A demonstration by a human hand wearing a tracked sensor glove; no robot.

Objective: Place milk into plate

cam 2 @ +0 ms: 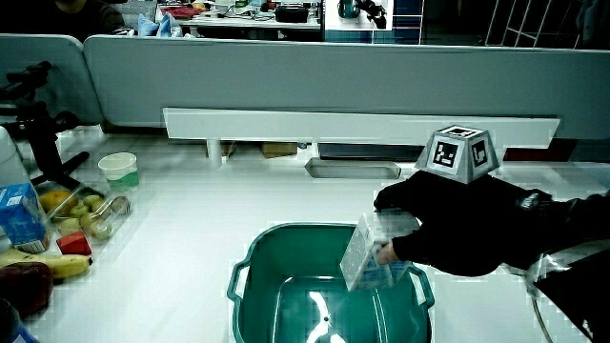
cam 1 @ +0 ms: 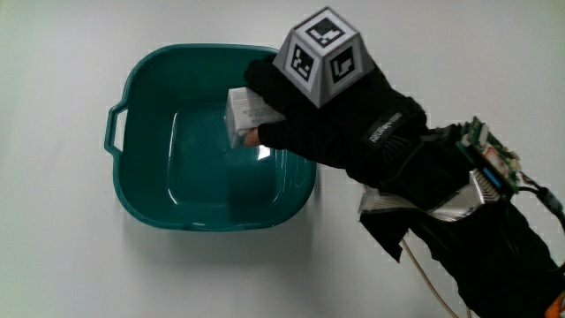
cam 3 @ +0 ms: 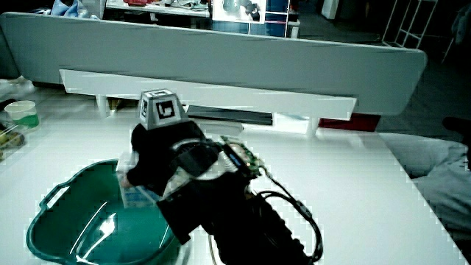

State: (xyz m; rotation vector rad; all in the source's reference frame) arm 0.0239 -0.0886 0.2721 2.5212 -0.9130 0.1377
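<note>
Gloved hand (cam 1: 327, 115) grips a small milk carton (cam 1: 249, 115), fingers clamped around it, holding it tilted inside a teal basin (cam 1: 146, 190) on the white table (cam 1: 62, 265), just above the basin's floor in a side view (cam 2: 372, 252).

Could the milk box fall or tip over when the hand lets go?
Maybe. The hand holds the milk box tilted above the green tub, not resting on its bottom, so letting go now could make it drop and tip. It also sits near the rim beside the hand, so it might knock the wall.
</note>
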